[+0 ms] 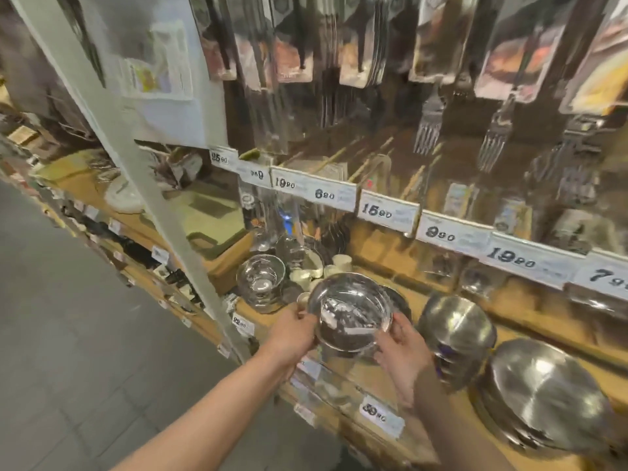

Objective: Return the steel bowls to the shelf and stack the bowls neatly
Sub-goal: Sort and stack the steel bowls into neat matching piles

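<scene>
A shiny steel bowl (350, 312) is held over the front of the wooden shelf (367, 375), its open side tilted toward me. My left hand (294, 329) grips its left rim and my right hand (401, 348) grips its right rim. Under and behind it more steel bowls seem to be stacked, mostly hidden. To the right lies a tilted stack of steel bowls (455, 331) on its side, and further right a stack of wide steel plates (547, 392).
Glass bowls (261, 278) and small white cups (306, 275) stand to the left of the held bowl. Price tags (380, 414) line the shelf edges. Packaged forks (428, 130) hang above. A grey upright post (163, 205) crosses the left; grey floor lies below left.
</scene>
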Demonstrator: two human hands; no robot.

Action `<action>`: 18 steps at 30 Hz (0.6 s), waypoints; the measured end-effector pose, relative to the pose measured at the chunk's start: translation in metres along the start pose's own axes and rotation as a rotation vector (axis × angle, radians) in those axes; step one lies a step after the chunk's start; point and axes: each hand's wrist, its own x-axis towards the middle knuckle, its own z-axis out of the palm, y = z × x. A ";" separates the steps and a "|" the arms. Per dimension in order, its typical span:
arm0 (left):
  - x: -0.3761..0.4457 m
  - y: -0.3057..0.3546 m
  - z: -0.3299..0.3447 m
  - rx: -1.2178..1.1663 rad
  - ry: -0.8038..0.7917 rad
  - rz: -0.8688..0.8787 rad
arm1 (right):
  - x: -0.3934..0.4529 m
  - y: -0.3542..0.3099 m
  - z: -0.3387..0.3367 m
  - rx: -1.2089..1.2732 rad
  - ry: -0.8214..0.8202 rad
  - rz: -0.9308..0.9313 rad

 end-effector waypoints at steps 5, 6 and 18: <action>0.046 0.027 0.018 0.082 -0.094 0.034 | 0.023 -0.004 0.010 0.030 0.197 -0.026; 0.054 0.031 0.022 0.097 -0.115 0.046 | 0.022 -0.003 0.013 0.002 0.251 -0.062; 0.102 0.029 0.051 0.346 -0.337 0.092 | 0.041 0.017 0.043 -0.259 0.564 -0.048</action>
